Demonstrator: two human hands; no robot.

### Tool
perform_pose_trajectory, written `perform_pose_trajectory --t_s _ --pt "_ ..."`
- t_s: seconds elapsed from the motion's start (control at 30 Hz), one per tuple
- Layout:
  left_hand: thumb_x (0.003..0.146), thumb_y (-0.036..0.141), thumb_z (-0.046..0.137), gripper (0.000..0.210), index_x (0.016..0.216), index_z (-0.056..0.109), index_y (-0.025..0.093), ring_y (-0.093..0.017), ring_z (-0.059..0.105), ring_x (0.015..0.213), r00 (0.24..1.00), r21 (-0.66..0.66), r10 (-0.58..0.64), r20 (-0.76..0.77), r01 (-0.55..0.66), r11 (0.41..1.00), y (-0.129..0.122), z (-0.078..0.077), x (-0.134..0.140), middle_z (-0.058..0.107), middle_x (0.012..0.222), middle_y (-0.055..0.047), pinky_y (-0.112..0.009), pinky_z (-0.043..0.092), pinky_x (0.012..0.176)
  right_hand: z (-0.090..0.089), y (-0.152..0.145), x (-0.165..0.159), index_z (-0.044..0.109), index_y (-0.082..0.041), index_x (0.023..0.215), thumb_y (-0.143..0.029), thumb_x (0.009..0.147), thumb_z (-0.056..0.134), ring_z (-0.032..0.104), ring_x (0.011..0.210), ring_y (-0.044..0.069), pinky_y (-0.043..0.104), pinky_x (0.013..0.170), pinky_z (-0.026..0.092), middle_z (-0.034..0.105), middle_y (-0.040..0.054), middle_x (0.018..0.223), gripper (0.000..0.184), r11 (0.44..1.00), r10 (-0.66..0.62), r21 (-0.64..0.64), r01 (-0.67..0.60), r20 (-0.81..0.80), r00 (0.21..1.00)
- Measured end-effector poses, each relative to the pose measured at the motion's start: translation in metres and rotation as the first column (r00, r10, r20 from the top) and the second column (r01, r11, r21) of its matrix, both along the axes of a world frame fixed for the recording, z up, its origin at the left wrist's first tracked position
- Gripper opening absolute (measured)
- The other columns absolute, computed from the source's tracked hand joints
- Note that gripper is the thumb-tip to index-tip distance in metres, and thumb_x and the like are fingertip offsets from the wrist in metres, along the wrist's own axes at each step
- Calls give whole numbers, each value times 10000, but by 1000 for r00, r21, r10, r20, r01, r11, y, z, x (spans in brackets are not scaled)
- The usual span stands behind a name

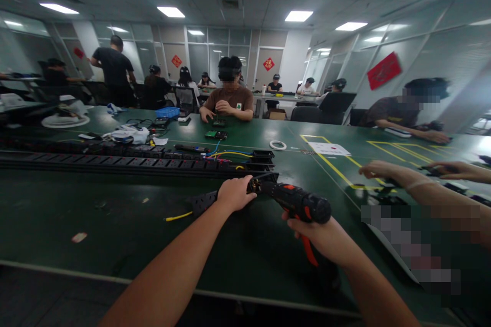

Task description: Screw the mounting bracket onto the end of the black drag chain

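My left hand is closed around a short black power strip, low over the green table. A yellow wire sticks out of the strip's left end. From the right, my right hand grips a black and orange cordless screwdriver by its handle. The tool's nose points left at the open end of the strip, just beside my left thumb. Whether the bit touches a screw there is too small to tell.
Long black power strips lie across the table beyond my hands, with coloured wires at their right end. A tape roll and a paper sheet are farther back. At right, a co-worker's hands reach over black parts. Someone sits opposite.
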State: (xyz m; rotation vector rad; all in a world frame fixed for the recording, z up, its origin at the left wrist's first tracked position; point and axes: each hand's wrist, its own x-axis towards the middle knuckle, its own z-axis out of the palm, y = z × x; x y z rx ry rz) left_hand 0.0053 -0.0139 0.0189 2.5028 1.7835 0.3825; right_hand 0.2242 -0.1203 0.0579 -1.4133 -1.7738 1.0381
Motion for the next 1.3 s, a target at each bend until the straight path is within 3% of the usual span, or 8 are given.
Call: perform_pose_trajectory --t_s 0.3,0.47,0.87,1.07,1.3 --pt "825 565 550 616 1370 426 306 -274 628 1024 1000 35 -7 -12 8 999 3 -5 1 670 1140 -70 -368 466 840 -1 3 1 640 -176 924 -270 786 613 582 639 147 284 622 494 652 18 835 169 999 39 -26 -39 -2 999" --pt "826 567 553 626 1379 420 306 -271 625 1036 1000 29 -1 -13 2 1000 3 -5 1 665 1158 -75 -361 463 847 -4 5 3 648 -174 932 -324 797 629 578 648 154 295 619 497 659 33 858 202 999 35 -28 -35 -9 999" --pt "830 568 550 634 1387 405 303 -273 622 1043 1000 38 -9 -24 10 999 3 -5 1 662 1162 -73 -368 461 848 -1 6 5 619 -186 1068 -297 753 652 617 660 164 339 687 524 674 60 1009 336 997 29 -70 -40 -156 987" --pt "825 562 556 625 1377 418 303 -279 628 1028 1000 51 -17 -9 18 999 4 -6 1 670 1147 -67 -381 472 835 -1 6 5 647 -168 908 -307 767 633 603 656 170 330 680 502 674 50 887 199 998 42 -50 -47 -108 993" --pt "831 562 547 628 1384 412 297 -272 615 1059 1000 27 -11 -13 11 1000 2 -4 1 652 1186 -75 -374 459 865 -4 7 7 638 -172 888 -353 785 632 555 627 162 297 607 458 598 2 715 209 999 15 -51 -15 3 1000"
